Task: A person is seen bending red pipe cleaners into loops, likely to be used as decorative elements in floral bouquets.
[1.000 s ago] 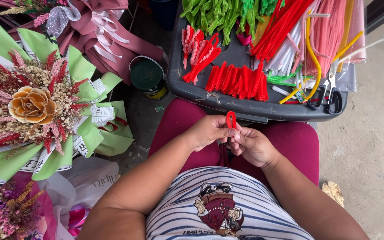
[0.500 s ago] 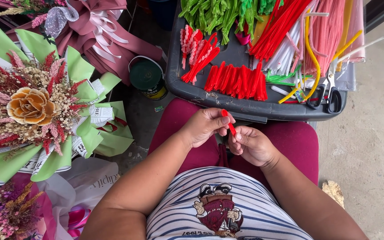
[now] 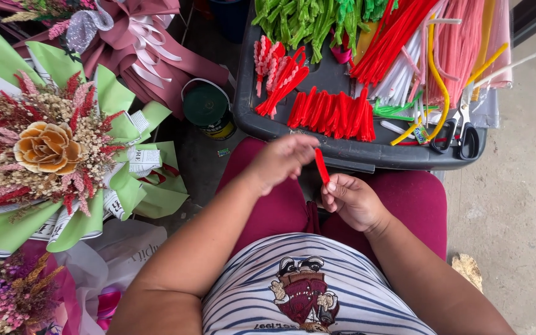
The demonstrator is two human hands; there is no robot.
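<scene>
Pinched in the right hand [image 3: 353,201], a short folded red fuzzy pipe cleaner [image 3: 321,165] sticks up over the lap.

Right fingers are closed tight on its lower end, so the piece stands almost upright, just in front of the near edge of the dark plastic tray [image 3: 342,152]. Left hand [image 3: 280,160] sits right beside it with fingers loosely curled, holding nothing as far as I can tell, fingertips close to the top of the piece. On the tray there's a row of matching folded red pieces [image 3: 333,115], green fuzzy stems [image 3: 302,22], long pink and yellow ones, plus black-handled scissors [image 3: 460,133]. Off to the left is a dried-flower bouquet in green paper [image 3: 51,149] and a green-lidded tin [image 3: 209,110] on the floor.
</scene>
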